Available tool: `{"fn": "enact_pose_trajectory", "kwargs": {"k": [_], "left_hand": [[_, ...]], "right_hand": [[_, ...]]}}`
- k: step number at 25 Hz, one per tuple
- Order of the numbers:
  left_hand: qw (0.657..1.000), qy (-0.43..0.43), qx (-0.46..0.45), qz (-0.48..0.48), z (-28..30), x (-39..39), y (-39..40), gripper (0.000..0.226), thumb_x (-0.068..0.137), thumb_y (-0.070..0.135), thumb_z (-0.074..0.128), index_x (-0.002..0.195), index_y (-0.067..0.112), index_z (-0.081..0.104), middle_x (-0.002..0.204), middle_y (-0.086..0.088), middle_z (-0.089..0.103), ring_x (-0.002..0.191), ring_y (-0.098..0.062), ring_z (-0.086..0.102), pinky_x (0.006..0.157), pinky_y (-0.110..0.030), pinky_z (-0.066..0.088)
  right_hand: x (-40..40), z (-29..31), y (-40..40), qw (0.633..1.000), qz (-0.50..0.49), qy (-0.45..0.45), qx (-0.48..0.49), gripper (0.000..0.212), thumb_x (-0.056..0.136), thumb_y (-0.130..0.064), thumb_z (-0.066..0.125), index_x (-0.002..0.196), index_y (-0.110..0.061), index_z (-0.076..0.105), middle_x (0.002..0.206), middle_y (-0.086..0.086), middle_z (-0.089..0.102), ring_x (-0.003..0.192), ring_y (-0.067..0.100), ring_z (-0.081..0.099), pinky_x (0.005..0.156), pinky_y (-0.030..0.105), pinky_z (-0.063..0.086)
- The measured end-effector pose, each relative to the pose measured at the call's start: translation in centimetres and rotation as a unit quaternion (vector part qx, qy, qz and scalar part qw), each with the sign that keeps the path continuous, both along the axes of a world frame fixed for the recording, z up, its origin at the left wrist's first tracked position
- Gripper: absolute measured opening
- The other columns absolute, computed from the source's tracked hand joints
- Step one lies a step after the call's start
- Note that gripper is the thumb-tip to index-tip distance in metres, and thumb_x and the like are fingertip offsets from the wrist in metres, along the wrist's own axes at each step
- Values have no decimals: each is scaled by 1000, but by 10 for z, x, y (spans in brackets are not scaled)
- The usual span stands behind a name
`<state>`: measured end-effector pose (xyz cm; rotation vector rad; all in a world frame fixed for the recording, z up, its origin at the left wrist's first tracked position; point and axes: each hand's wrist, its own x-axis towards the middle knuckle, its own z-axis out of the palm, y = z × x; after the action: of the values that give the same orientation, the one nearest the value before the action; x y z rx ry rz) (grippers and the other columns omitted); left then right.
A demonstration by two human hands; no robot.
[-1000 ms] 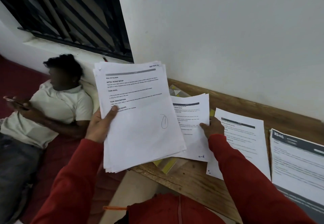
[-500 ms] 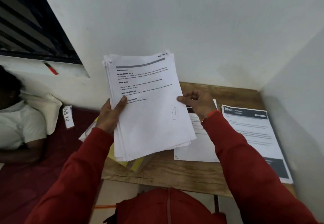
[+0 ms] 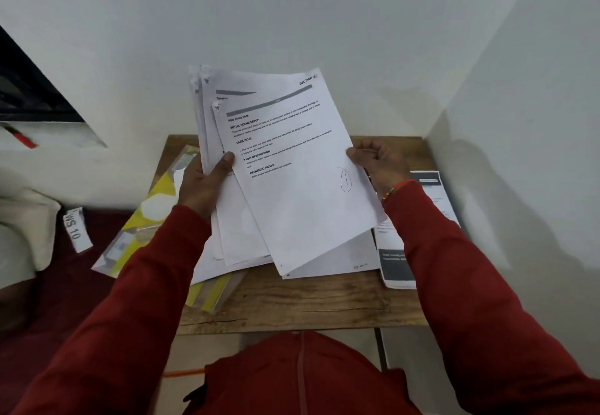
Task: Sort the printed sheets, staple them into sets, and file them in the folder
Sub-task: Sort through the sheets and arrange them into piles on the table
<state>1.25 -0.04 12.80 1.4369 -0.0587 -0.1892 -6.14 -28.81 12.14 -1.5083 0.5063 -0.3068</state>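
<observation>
A small wooden table point(image 3: 292, 307) sits in a white-walled corner. My left hand point(image 3: 203, 184) grips the stack point(image 3: 233, 226) at its left edge, thumb on top. My right hand point(image 3: 378, 163) pinches the right edge of the top sheet point(image 3: 292, 168), skewed off the stack, above the table. A yellow folder point(image 3: 152, 206) overhangs the table's left edge. A booklet point(image 3: 394, 268) lies along the right edge.

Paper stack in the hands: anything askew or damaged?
Yes. The stack is fanned, not squared: the top sheet, pinched at its edge by the right hand, is rotated against the sheets the left hand grips. The upper left corners look crumpled or torn. Nothing spilled.
</observation>
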Motion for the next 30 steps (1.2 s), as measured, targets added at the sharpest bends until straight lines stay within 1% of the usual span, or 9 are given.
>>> {"fn": "enact_pose_trajectory", "kwargs": {"k": [3, 7, 11, 16, 19, 25, 27, 29, 30], "left_hand": [[1000, -5, 2, 5, 4, 0, -15, 13, 92, 18, 65, 103, 25, 66, 93, 14, 74, 89, -8, 71, 76, -24, 57], [999, -17, 9, 32, 8, -2, -26, 7, 91, 21, 66, 97, 26, 65, 82, 18, 73, 80, -3, 70, 71, -22, 57], [998, -34, 9, 53, 9, -6, -30, 8, 91, 20, 66, 95, 27, 64, 83, 18, 73, 80, -3, 69, 77, -26, 58], [997, -45, 16, 57, 5, -9, -27, 15, 91, 19, 66, 92, 33, 68, 93, 15, 74, 93, -12, 69, 88, -36, 56], [997, -58, 15, 50, 3, -12, -25, 17, 92, 18, 64, 97, 35, 66, 96, 17, 73, 95, -9, 69, 83, -31, 57], [996, -72, 17, 55, 3, -17, -24, 18, 94, 18, 62, 103, 33, 64, 98, 20, 73, 97, -4, 68, 87, -26, 55], [995, -64, 18, 69, -1, -14, -18, 15, 94, 24, 63, 107, 30, 65, 106, 12, 72, 103, -10, 67, 93, -33, 53], [995, -48, 24, 85, -2, -12, -7, 24, 93, 30, 63, 115, 23, 65, 111, 6, 71, 103, -13, 67, 95, -38, 53], [994, -46, 35, 91, -2, -11, -1, 29, 93, 31, 63, 119, 20, 64, 111, 5, 70, 100, -11, 68, 94, -37, 54]], "right_hand": [[-8, 3, -13, 999, 32, 17, -3, 24, 83, -8, 73, 106, -6, 70, 97, 11, 74, 81, 21, 70, 80, 34, 58], [-9, 4, -28, 999, 23, 22, -40, 18, 85, -11, 71, 103, -13, 72, 96, 10, 74, 83, 22, 70, 83, 35, 57], [-11, 2, -36, 999, 24, 11, -36, 22, 88, -5, 66, 109, -3, 70, 99, 11, 73, 84, 20, 69, 82, 29, 56], [-14, -1, -34, 998, 50, 12, -19, 14, 88, -4, 66, 98, -11, 72, 86, -1, 75, 77, 12, 69, 71, 22, 53], [-14, 0, -28, 999, 47, 10, -9, 14, 87, -2, 66, 92, -14, 71, 77, -9, 74, 70, 7, 68, 67, 18, 53], [-7, 3, -10, 999, 52, 6, -8, 17, 88, -1, 64, 89, -16, 71, 74, -9, 74, 67, 7, 68, 69, 22, 56], [-2, 2, -2, 998, 61, 14, -25, 15, 88, -3, 65, 89, -17, 72, 81, -2, 75, 73, 12, 68, 76, 27, 56], [4, 3, -1, 997, 62, 26, -42, 13, 88, -6, 65, 93, -16, 72, 88, 6, 74, 77, 18, 66, 80, 33, 55], [5, 6, -3, 997, 45, 29, -57, 11, 88, -8, 66, 92, -17, 71, 85, 4, 73, 75, 17, 66, 80, 34, 54]]}}
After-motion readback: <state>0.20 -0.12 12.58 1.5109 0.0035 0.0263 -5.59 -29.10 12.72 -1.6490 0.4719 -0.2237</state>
